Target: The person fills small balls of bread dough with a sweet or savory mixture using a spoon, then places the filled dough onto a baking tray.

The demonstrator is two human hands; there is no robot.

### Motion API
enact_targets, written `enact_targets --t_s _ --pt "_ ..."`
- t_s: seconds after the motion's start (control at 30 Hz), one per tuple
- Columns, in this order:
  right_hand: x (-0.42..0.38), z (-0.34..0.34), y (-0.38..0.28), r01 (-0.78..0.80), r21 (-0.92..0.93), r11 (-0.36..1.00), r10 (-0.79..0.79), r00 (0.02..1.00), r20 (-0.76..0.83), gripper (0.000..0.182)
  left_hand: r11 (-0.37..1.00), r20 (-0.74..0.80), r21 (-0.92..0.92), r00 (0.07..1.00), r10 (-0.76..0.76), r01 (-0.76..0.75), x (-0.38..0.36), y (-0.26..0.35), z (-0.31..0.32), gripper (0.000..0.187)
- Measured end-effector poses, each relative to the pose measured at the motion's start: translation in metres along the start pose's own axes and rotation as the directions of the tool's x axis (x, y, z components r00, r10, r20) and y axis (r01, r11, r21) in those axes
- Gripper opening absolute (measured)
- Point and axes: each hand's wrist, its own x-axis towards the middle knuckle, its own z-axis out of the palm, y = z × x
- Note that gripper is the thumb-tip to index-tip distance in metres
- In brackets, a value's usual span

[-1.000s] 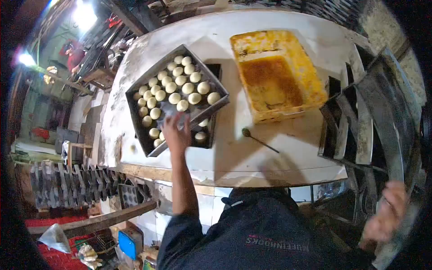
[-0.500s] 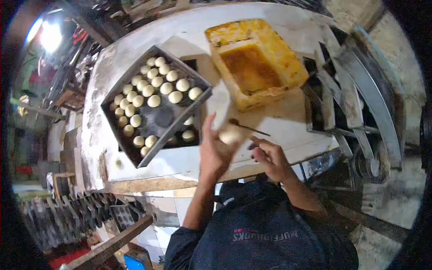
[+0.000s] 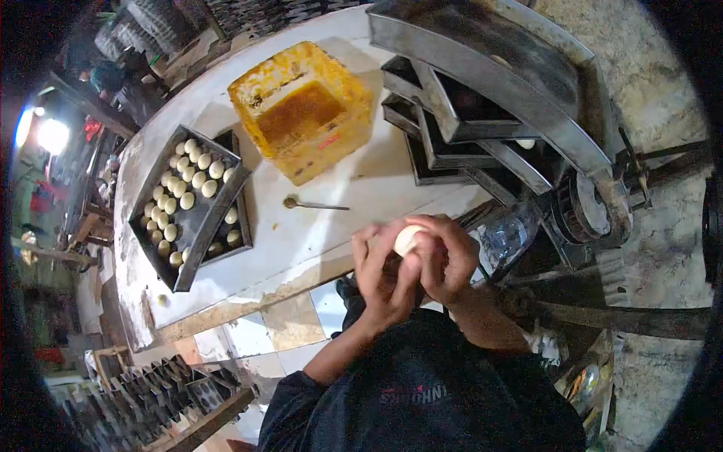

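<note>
In front of my body, both hands are around one pale dough ball point(image 3: 407, 239). My left hand point(image 3: 382, 275) cups it from the left, thumb pressed against its lower side. My right hand point(image 3: 450, 260) curls over it from the right, with fingers and thumb on the ball. Its underside is hidden by my fingers. A small spoon point(image 3: 320, 206) with a thin dark handle lies on the white table, up and left of my hands. Farther left, a dark metal tray point(image 3: 197, 245) holds several similar balls and sits tilted across another tray point(image 3: 239, 203).
A yellow tub point(image 3: 301, 162) with brown-yellow contents stands at the table's point(image 3: 301, 248) middle. Stacked metal trays point(image 3: 482, 83) fill the right side, one edge jutting toward my right arm. A clear plastic bag point(image 3: 508, 237) is by the table's front edge.
My right hand has moved from beside the spoon handle onto the dough ball, which was in my left hand. The view has swung right, showing more of the stacked trays.
</note>
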Motion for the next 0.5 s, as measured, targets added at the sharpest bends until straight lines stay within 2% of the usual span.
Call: enact_targets --t_s 0.03,0.07,0.1,0.13,0.17,0.2,0.23,0.27,0.3,0.33,0.37,0.4,0.43,0.47,0.5 --pt "-0.004 -0.004 0.002 -0.019 -0.015 1.0 0.018 0.998 -0.058 0.035 0.976 -0.001 -0.207 0.997 -0.077 0.075 0.002 0.008 0.012 0.059" --pt "-0.004 0.001 0.01 0.04 0.02 0.999 -0.037 0.993 -0.112 0.038 0.965 0.103 -0.194 0.982 -0.161 0.179 0.001 0.003 0.01 0.056" --pt "-0.008 0.006 0.02 0.005 -0.121 0.993 -0.015 0.997 -0.078 0.043 0.947 0.207 -0.161 0.947 -0.244 0.279 0.0 -0.003 0.008 0.053" --pt "-0.01 0.01 0.035 -0.121 -0.011 0.993 0.121 0.992 -0.028 0.042 0.923 0.305 -0.11 0.897 -0.321 0.368 0.002 -0.004 0.006 0.05" --pt "-0.009 0.018 0.052 -0.251 0.093 0.964 0.248 0.968 0.041 0.041 0.924 0.208 0.058 0.901 -0.382 0.379 0.006 -0.002 0.003 0.046" --pt "-0.004 0.03 0.07 -0.199 -0.004 0.98 0.199 0.976 0.084 0.033 0.897 0.143 0.175 0.891 -0.432 0.407 0.004 -0.012 -0.005 0.039" --pt "0.004 0.042 0.077 -0.134 -0.097 0.986 0.146 0.981 0.13 0.026 0.906 0.084 0.096 0.904 -0.42 0.412 0.006 -0.013 -0.012 0.038" --pt "0.008 0.053 0.079 -0.029 -0.093 0.995 0.044 0.985 0.166 0.022 0.817 0.027 -0.101 0.823 -0.567 0.567 0.003 -0.019 -0.025 0.036" --pt "0.01 0.067 0.081 -0.035 -0.074 0.997 0.047 0.983 0.176 0.022 0.678 0.004 -0.305 0.713 -0.701 0.669 0.001 -0.025 -0.041 0.034" --pt "0.013 0.083 0.084 -0.041 -0.008 0.999 0.042 0.99 0.134 0.021 0.545 -0.054 -0.499 0.604 -0.795 0.674 0.007 -0.023 -0.053 0.036" --pt "0.015 0.099 0.087 -0.046 0.055 0.997 0.041 0.995 0.091 0.021 0.611 -0.17 -0.526 0.631 -0.757 0.592 0.001 -0.035 -0.063 0.038" --pt "0.009 0.118 0.093 -0.111 0.074 0.991 0.094 0.976 0.196 0.023 0.577 -0.091 -0.454 0.609 -0.788 0.679 -0.013 -0.052 -0.081 0.038" --pt "0.004 0.136 0.099 -0.089 0.149 0.985 0.046 0.961 0.272 0.025 0.54 -0.011 -0.375 0.579 -0.815 0.753 -0.022 -0.068 -0.099 0.037" --pt "0.011 0.148 0.105 -0.258 0.228 0.939 0.143 0.895 0.422 0.027 0.581 -0.024 -0.514 0.667 -0.745 0.631 -0.022 -0.077 -0.103 0.038" --pt "0.019 0.159 0.112 -0.426 0.274 0.862 0.212 0.794 0.569 0.028 0.583 -0.03 -0.517 0.667 -0.744 0.627 -0.015 -0.081 -0.116 0.038"
